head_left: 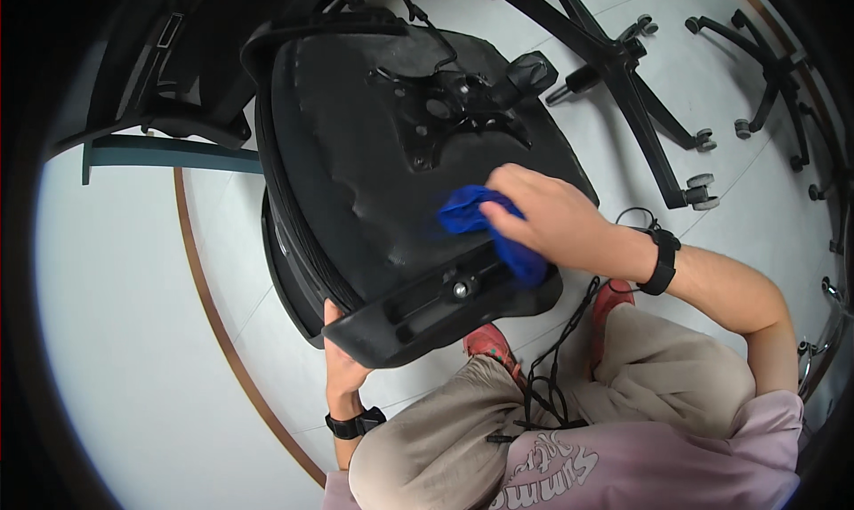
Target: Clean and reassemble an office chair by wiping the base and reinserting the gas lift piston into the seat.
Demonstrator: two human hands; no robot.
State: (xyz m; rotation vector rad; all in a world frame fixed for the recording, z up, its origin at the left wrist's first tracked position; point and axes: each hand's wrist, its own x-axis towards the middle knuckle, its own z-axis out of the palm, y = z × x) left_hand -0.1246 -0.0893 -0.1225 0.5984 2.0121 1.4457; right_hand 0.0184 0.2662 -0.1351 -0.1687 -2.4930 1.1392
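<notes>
The pink shirt [658, 461] has big pale letters [551, 470] on its front, below the fingers of both hands. Far up and left of the right fingers, a black chair part [133, 83] has a small box with a pale edge; I cannot read anything in it.

The right hand [556, 221] has its fingers bunched around a blue cloth [464, 211]. The cloth is bright, soft and crumpled. Some sticks out left of the fingers, and some hangs down below them.

The cloth is on the black chair seat [347, 145], which is bottom side up. The seat looks dark and a bit shiny, with bumpy edges. Just past the right fingers is a black metal plate [427, 123] with holes. Nearer than those fingers is a long black arm piece [418, 319] with a silver bolt [460, 289].

The left hand [345, 360] is at that piece's left end. Most of its fingers are hidden, so I cannot tell how tightly they hold.
</notes>
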